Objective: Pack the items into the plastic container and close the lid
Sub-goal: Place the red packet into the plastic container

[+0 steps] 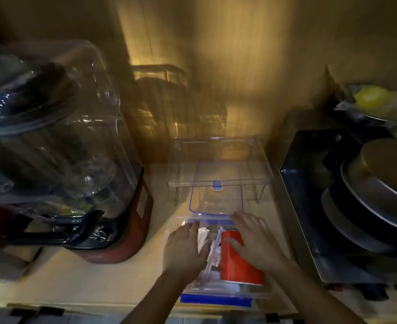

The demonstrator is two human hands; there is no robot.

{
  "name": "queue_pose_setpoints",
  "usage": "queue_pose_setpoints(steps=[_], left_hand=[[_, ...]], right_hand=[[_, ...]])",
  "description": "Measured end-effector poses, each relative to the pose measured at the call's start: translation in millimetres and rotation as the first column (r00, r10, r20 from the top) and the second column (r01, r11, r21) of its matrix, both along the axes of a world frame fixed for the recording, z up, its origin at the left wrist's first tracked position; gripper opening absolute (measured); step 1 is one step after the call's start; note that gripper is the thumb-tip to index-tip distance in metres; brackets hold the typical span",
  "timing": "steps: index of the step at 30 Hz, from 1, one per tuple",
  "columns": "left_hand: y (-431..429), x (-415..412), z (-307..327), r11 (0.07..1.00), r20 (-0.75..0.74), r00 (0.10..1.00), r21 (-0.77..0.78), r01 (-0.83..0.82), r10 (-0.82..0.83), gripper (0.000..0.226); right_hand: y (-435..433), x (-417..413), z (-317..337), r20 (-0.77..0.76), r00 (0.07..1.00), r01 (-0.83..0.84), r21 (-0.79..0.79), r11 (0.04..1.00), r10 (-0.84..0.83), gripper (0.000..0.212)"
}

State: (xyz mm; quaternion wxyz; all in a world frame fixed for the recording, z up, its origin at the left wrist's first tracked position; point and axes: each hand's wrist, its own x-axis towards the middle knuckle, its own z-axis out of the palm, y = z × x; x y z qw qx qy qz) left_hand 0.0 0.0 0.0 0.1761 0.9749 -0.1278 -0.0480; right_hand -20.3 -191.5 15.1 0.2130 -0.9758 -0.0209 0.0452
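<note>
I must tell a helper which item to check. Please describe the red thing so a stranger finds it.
Start at the large clear blender on the left, then go right to the clear plastic container with blue clips. The red paper packet lies inside, under the right hand; beside white wrappers, it alone is red.

left hand: palm down, fingers extended forward, flat. right hand: palm down, fingers spread. both forearms bare, angled inward.

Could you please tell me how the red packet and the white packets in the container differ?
The red packet is broad and bright under the right hand; the white packets are slim, pale and bunched beside the left hand. Both lie inside the plastic container.
</note>
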Motion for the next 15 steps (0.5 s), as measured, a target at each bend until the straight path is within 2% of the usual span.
queue_pose_setpoints(steps=[3, 8, 12, 15], left_hand=[[-5.8, -6.6, -13.2, 0.996, -0.075, 0.997, 0.08, 0.037, -0.032, 0.053], [-21.5, -16.5, -25.2, 0.995, -0.15, 0.984, -0.005, 0.098, -0.098, 0.051], [-40.4, -23.4, -24.5, 0.965, -0.397, 0.907, -0.26, 0.037, -0.142, 0.055], [-48.1, -24.1, -22.5, 0.902, -0.504, 0.847, -0.426, -0.071, -0.171, 0.051]], right_hand=[[-5.4, 0.5, -5.3, -0.107, 0.991, -0.085, -0.056, 0.995, 0.078, 0.067], [-12.3, 1.1, -11.4, -0.288, 0.951, -0.142, -0.095, 0.985, 0.109, 0.087], [-14.8, 3.6, -16.3, -0.318, 0.942, -0.148, -0.109, 0.983, 0.106, 0.09], [-15.1, 6.0, -19.4, -0.307, 0.944, -0.164, -0.129, 0.978, 0.118, 0.088]])
